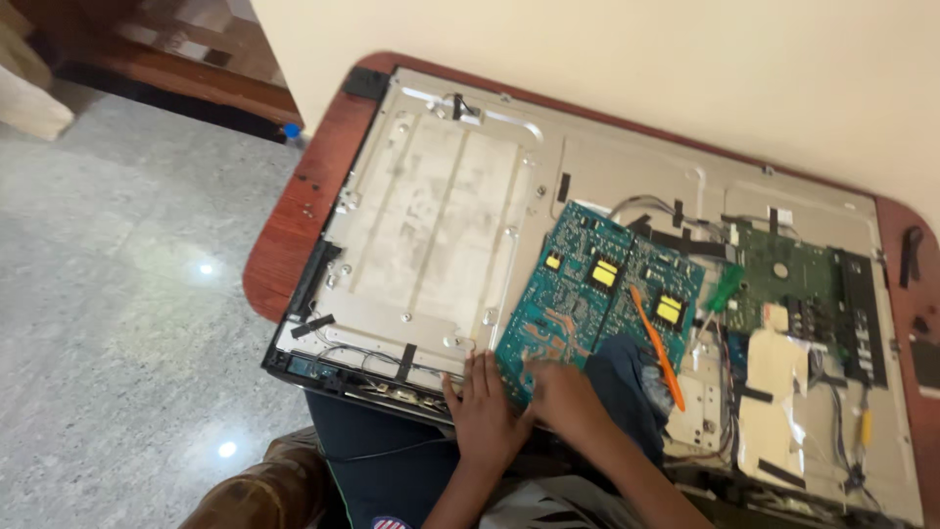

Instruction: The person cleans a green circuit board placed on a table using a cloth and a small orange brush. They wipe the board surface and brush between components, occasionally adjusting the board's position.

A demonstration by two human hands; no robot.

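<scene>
Head view: opened flat-panel chassis [460, 211] back-up on wooden desk [294, 220]. Teal circuit board [587, 294] lifted loose, tilted over metal backplate. Left hand [485, 411] flat, fingers spread, pressing board's near corner; right hand [563, 392] gripping same edge, steadying it. Orange pry tool [658, 348] resting across board; green board [793, 284] mounted at right.

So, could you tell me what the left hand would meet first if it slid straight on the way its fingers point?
Probably the grey metal back panel; the left hand points up across it, beside the teal circuit board.
</scene>
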